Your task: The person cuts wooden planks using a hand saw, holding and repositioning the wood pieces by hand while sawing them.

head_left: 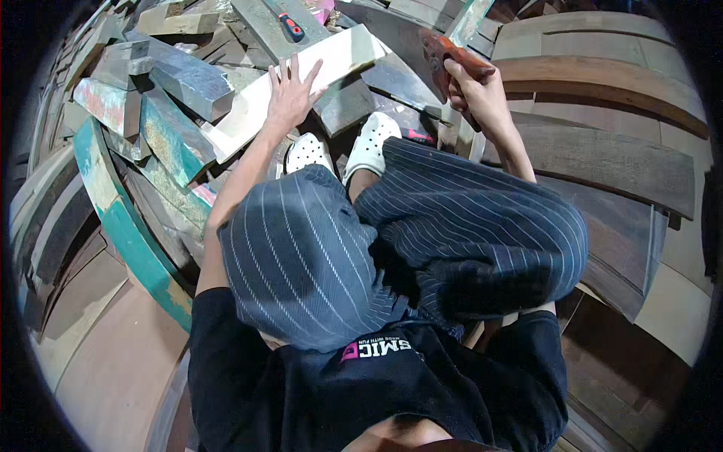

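My left hand (290,98) lies flat on a pale, freshly cut-looking wooden board (343,54), its fingers spread. The board rests at a slant across other wood pieces, in front of my feet. My right hand (478,94) is closed round the worn orange-red handle of a handsaw (433,60). The saw's wide dark blade reaches up and left, beside the board's far right end. Whether its teeth touch the board I cannot tell.
A screwdriver (291,27) with a red and black handle lies on a plank at the far side. Old wood offcuts, some with teal paint (135,233), pile up on the left. Long planks (602,154) lie on the right. My white clogs (369,147) stand between.
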`<action>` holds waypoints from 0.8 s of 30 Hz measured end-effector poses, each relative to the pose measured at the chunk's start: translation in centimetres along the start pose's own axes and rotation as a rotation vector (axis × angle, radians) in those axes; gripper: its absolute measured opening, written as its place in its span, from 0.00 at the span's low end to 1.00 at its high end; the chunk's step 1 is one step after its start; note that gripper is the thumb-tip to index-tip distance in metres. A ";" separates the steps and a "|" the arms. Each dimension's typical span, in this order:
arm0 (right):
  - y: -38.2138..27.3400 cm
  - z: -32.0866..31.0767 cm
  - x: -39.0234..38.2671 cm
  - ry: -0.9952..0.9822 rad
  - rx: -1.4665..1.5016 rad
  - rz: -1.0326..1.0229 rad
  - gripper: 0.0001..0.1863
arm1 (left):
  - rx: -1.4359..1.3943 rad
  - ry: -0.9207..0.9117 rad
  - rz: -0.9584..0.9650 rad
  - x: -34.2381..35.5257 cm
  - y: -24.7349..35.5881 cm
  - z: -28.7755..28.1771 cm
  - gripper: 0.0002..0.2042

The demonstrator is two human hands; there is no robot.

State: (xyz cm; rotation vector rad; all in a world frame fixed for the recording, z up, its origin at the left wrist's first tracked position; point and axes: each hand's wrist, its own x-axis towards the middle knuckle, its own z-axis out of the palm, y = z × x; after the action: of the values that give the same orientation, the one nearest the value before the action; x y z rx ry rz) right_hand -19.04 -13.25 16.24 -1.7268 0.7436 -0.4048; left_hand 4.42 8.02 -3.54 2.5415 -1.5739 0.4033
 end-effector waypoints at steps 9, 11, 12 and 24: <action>0.2 1.4 0.4 -0.081 0.142 0.008 0.08 | -0.005 -0.002 -0.046 0.4 -0.4 0.4 0.31; 0.6 0.9 0.2 -0.073 0.218 0.005 0.09 | -0.008 0.012 -0.039 1.0 -0.2 0.5 0.31; 0.7 0.9 -0.1 -0.056 0.163 0.038 0.11 | -0.030 0.004 -0.044 0.9 -0.3 0.6 0.31; 6.1 1.0 0.0 0.022 -0.009 -0.171 0.17 | -0.392 -0.274 0.073 -1.7 -5.3 -5.0 0.28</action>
State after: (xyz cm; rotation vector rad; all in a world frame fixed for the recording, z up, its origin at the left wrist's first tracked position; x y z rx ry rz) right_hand -20.07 -13.44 10.12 -1.8036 0.6161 -0.5395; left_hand 7.64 13.03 0.90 2.3101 -1.6402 -0.2398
